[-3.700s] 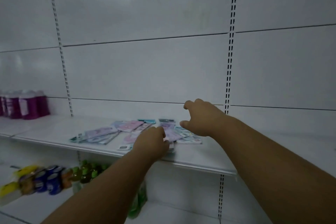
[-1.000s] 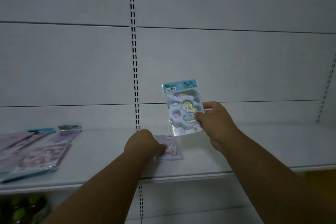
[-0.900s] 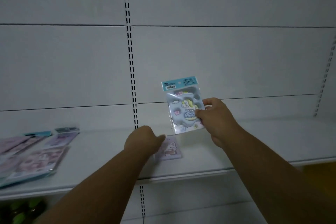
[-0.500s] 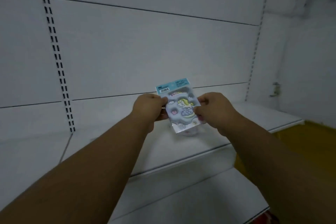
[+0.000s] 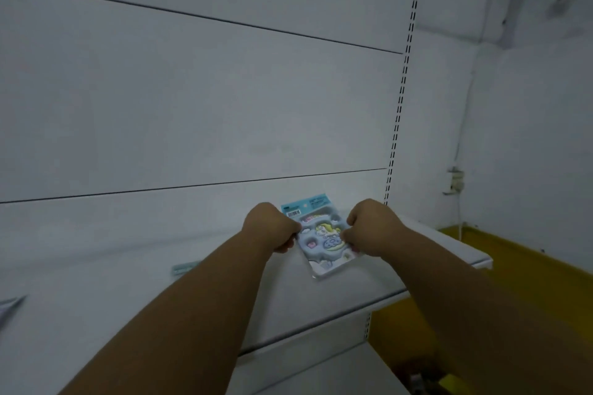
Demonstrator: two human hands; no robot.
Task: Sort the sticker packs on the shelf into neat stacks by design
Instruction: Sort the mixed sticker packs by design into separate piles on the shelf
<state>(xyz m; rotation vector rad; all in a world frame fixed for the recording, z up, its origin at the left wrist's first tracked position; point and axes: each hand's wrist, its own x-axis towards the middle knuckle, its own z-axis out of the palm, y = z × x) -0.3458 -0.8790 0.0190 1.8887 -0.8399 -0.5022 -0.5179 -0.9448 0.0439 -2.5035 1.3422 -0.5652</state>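
Note:
A blue unicorn sticker pack (image 5: 322,236) with a teal header lies low over the white shelf (image 5: 353,285), near its right end. My left hand (image 5: 269,228) grips its left edge and my right hand (image 5: 369,228) grips its right edge. The pack tilts slightly, its bottom corner at the shelf surface. Another pack's teal edge (image 5: 185,267) peeks out beside my left forearm. A corner of one more pack (image 5: 9,305) shows at the far left.
The white back panel and a slotted upright (image 5: 399,112) rise behind the shelf. The shelf ends at the right (image 5: 481,261), with yellow floor (image 5: 529,272) beyond. A cable and socket (image 5: 455,183) hang on the right wall. A lower shelf (image 5: 321,369) sits beneath.
The view has swung further right along the shelf. Both hands have lowered the unicorn pack from mid-air down to the shelf surface near its right end.

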